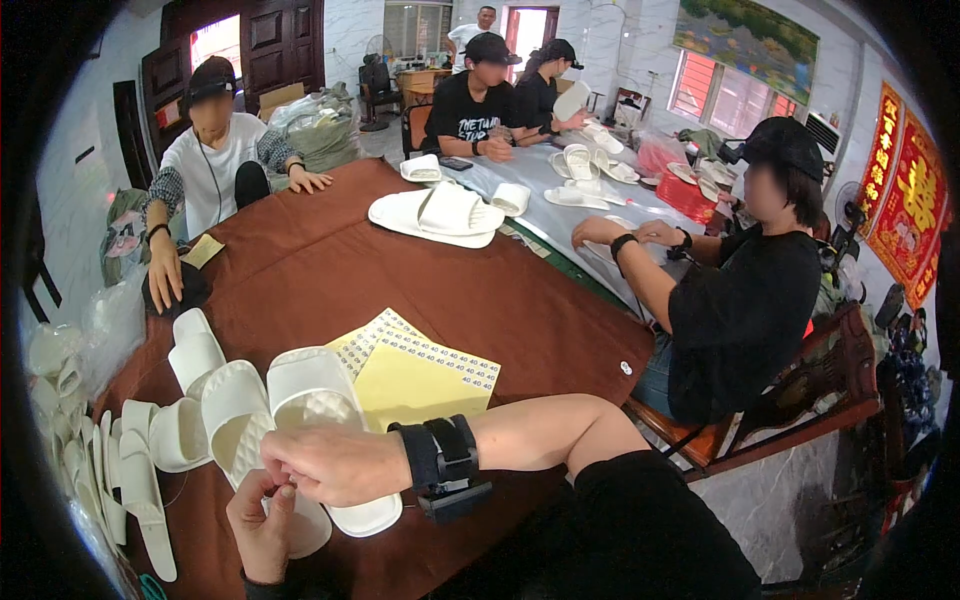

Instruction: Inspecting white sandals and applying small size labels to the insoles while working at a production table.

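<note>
My right hand (335, 466) reaches across from the right, a black strap with a small device (440, 460) round its wrist. Its fingers are pinched together and meet the fingertips of my left hand (262, 530), which is also closed in a pinch. Anything between the fingertips is too small or hidden to make out. Under and beside my hands lies a pair of white slide slippers, the left one (233, 405) and the right one (305, 375), soles down on the brown cloth. Just beyond them lie yellow sticker sheets (425, 385) with rows of small printed labels.
More white slippers (140, 470) are heaped at the left edge. A brown cloth (300, 265) covers the table, with white slippers (440, 215) at its far end. Co-workers sit at the far left, at the back and at the right (740, 320), near a grey-covered table (540, 180).
</note>
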{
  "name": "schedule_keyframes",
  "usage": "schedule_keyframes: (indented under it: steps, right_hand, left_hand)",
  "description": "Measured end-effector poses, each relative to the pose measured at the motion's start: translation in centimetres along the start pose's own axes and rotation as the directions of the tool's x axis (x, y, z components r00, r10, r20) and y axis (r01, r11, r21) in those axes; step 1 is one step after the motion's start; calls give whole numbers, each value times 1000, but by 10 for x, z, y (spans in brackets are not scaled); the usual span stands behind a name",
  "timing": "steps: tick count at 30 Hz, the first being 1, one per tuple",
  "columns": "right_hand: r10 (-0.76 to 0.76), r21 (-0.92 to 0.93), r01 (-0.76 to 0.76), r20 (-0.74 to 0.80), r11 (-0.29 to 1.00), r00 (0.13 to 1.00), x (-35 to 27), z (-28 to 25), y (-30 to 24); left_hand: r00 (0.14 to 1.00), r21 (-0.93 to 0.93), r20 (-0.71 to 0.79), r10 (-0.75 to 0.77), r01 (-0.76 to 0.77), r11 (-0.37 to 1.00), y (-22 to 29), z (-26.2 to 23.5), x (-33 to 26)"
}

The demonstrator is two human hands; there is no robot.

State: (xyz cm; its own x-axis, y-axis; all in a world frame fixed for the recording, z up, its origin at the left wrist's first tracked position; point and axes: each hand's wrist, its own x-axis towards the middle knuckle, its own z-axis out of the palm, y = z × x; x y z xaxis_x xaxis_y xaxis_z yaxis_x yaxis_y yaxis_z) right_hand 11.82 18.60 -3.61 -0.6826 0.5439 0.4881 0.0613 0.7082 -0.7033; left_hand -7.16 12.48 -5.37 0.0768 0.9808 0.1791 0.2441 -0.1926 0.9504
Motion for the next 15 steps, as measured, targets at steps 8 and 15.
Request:
schedule_keyframes:
  steps: [8, 15]
  right_hand:
    - [81, -193, -47, 176, 980, 981, 2, -25, 0]
    - [89, -199, -33, 283, 979, 955, 4, -32, 3]
  left_hand:
    - [999, 80, -15, 36, -35, 996, 4, -1, 1]
    - [997, 70, -25, 74, -72, 995, -2, -1, 3]
